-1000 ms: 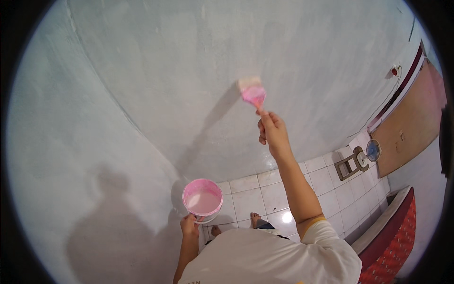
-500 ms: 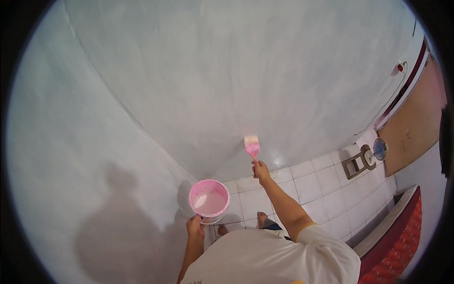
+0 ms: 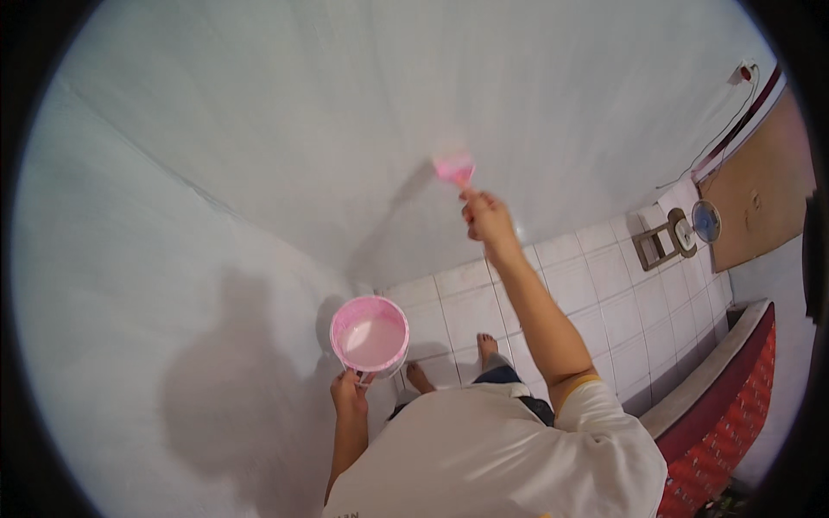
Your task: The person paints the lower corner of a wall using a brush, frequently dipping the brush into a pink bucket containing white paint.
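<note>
My right hand (image 3: 484,216) is closed round the handle of a pink paintbrush (image 3: 454,169), whose blurred head is held up at the pale grey-white wall (image 3: 518,86), with a shadow trailing to its lower left. Lower and to the left, my left hand (image 3: 349,388) grips a round paint bucket (image 3: 370,306) at its near side. The bucket is pink inside and holds pale, milky pink paint (image 3: 370,344). It hangs beside the left-hand wall (image 3: 112,302), near the corner. My bare feet (image 3: 486,347) show on the tiles below.
At the right, a wooden stool (image 3: 652,249) and a round fan (image 3: 705,221) stand by a brown door (image 3: 751,198). A socket with wires (image 3: 745,74) is high on the wall. A red-sided piece of furniture (image 3: 717,397) lies at the lower right. White tiles (image 3: 466,306) cover the floor.
The brush went lower on the wall half a second ago and is now back higher up. The view has tilted slightly, and the bucket sits a little higher in it.
</note>
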### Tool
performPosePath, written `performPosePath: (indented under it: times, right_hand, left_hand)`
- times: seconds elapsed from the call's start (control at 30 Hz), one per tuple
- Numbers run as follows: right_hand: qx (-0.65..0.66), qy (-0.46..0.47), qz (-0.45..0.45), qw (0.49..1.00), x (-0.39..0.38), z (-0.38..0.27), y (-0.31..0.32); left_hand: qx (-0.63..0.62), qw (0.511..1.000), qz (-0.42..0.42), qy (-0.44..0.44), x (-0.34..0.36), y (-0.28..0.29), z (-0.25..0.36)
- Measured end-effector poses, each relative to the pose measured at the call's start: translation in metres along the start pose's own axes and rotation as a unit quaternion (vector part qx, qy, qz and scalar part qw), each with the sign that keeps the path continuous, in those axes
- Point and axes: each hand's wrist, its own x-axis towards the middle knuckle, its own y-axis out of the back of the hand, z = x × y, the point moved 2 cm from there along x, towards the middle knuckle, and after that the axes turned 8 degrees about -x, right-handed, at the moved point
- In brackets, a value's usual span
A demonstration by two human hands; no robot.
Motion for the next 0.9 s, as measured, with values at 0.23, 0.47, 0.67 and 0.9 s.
performPosePath:
  times: [0.23,0.47,0.67,0.9]
  right_hand:
    - [0.005,0.184,-0.059,0.981,-0.013,-0.034,0.015]
    - [-0.029,0.121,-0.026,0.992,0.091,0.14,0.029]
    - [-0.022,0.052,0.0,0.998,0.119,0.338,0.045]
    - [-0.086,-0.134,0.069,0.985,0.128,0.443,0.065]
  left_hand:
    - [0.017,1.0,-0.005,-0.001,0.011,-0.008,-0.006]
    - [0.066,0.996,0.052,0.033,0.016,-0.015,-0.007]
    - [0.142,0.985,0.096,0.014,0.012,-0.017,-0.017]
    - [0.196,0.974,0.105,0.038,0.019,-0.021,-0.046]
